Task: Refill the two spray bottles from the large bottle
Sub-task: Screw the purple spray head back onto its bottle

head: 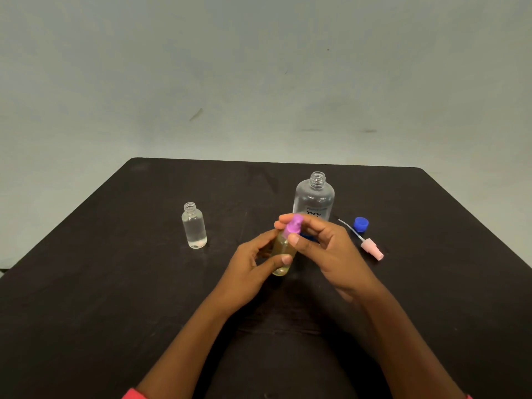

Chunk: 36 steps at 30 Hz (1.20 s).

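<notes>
The left hand [253, 263] curls its fingers [283, 260] round the small clear round plastic spray bottle of yellowish liquid [281, 249], held upright; whether its base touches the matte black desk [115, 283] cannot be told. The right hand [325, 246] pinches the bottle's glossy purple plastic spray cap [293, 224] between thumb and fingertips, which close over its top. Directly behind those fingers stands the large clear round-shouldered plastic bottle [314, 197], its threaded neck uncapped and its lower part hidden by the right hand. Well left of the left hand's fingers, a second small clear cylindrical bottle [194, 227] stands open, holding clear liquid. Right of the right hand's fingers sit a ribbed blue screw cap [361, 224] and, nearer the person, a pale pink spray head [372, 250] with a thin white dip tube, lying flat on the desk.
</notes>
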Motion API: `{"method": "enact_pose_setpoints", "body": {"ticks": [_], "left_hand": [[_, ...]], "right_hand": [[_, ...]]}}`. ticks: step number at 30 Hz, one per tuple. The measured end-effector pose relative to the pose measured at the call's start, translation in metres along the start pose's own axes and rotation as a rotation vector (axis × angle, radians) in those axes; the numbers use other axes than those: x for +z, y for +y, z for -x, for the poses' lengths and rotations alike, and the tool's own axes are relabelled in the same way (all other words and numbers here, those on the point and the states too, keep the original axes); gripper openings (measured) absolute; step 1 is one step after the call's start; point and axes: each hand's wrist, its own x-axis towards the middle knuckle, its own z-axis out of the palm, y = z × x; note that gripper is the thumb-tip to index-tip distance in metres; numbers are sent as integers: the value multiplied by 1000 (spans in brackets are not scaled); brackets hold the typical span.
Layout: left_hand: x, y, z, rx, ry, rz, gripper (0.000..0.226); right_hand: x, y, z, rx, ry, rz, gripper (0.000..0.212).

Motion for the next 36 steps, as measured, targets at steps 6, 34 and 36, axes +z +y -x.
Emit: {"method": "enact_pose_setpoints", "body": {"ticks": [6,34,36], "left_hand": [[2,5,0,-17,13,50,38],[10,7,2,-76,11,195,39],[9,8,2,-104,-9,269,42]], "right_hand": [[9,7,-2,1,111,-30,28],[12,-2,2,-28,-30,-259,21],[9,-6,1,-6,-91,-353,27]]}}
